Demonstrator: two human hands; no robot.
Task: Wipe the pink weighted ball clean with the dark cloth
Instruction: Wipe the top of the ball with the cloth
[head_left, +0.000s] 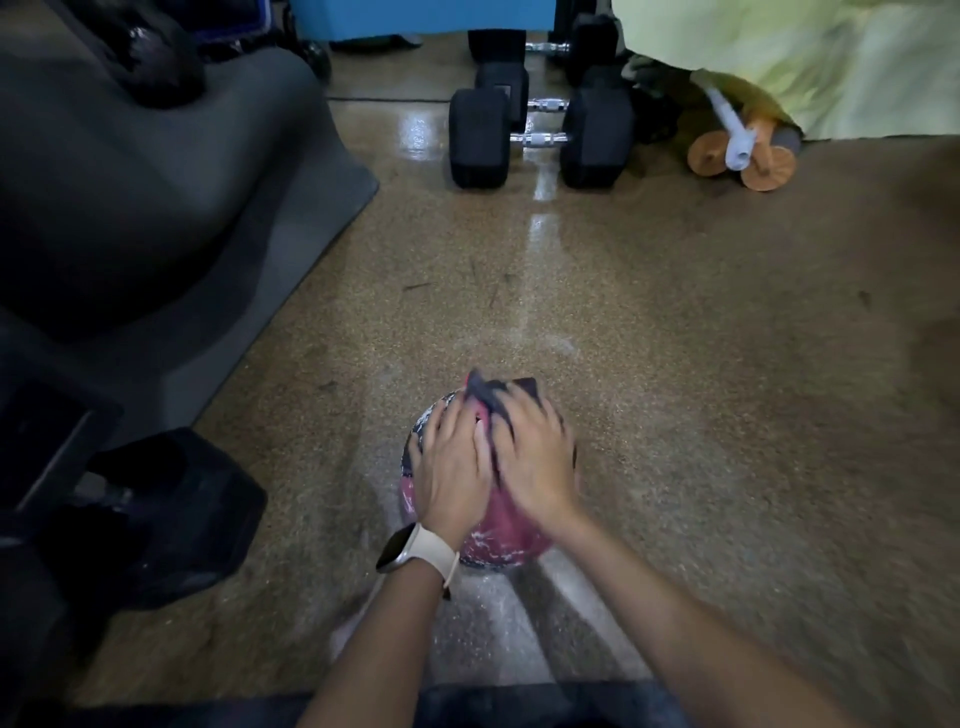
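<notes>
Two hands lie on top of the pink weighted ball (491, 527), which sits on the floor (675, 364) straight in front of me, low in the middle of the view. The ball is round, its pink skin marbled with white streaks and a darker patch toward its left edge. The floor is a speckled brown surface with a glossy stripe of reflected light running up it.

My left hand (452, 470) lies flat and open on the ball's upper left, fingers straight, a little apart and following the curve, holding nothing. A pale-strapped watch (418, 551) sits on that wrist. My right hand (535, 462) lies over the dark cloth (488, 402) on the upper right, fingers spread and pressing the fabric onto the ball rather than balling it up. This hand is blurred, so I cannot tell what the thumb does. The cloth is soft and crumpled; a bunched fold pokes out past my fingertips and a strip shows between the two hands.

Both forearms reach forward, converging toward the ball.

Farther off stand black dumbbells (540, 140) with blocky heads and chrome handles. A grey mat (291, 244) spreads at left, and an orange-wheeled roller (769, 169) sits at upper right.
</notes>
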